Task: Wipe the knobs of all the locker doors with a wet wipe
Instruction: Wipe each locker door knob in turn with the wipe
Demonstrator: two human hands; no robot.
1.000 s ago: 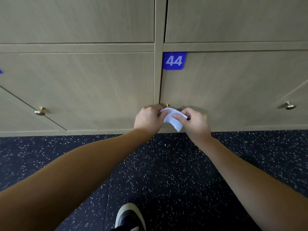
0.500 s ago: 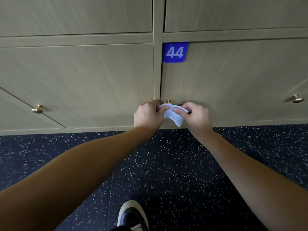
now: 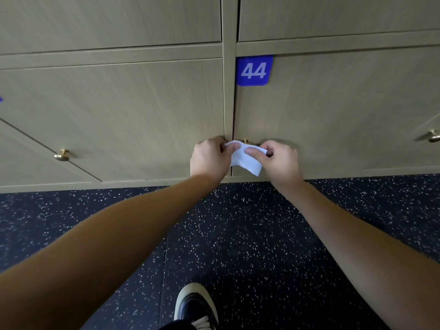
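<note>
Both hands meet low on the pale olive wood-grain locker door (image 3: 333, 110) that bears the blue rounded number plate reading 44 (image 3: 254, 70) in its upper left corner. The left hand (image 3: 209, 158) pinches the left end of the white wet wipe (image 3: 245, 160) between thumb and curled fingers, and the right hand (image 3: 281, 160) pinches its right end the same way, so the sheet is held between them with a loose corner hanging down. The wipe lies against the small round brass knob (image 3: 245, 141) near the door's lower left edge; only the knob's top shows above the cloth. On the neighbouring door to the left, a second brass knob (image 3: 62, 155) stands bare by that door's lower left corner, and a third brass knob (image 3: 433, 136) shows at the far right. Below the lockers runs a dark speckled floor (image 3: 250, 234), with the toe of a black and white shoe (image 3: 196, 306) on it.
</note>
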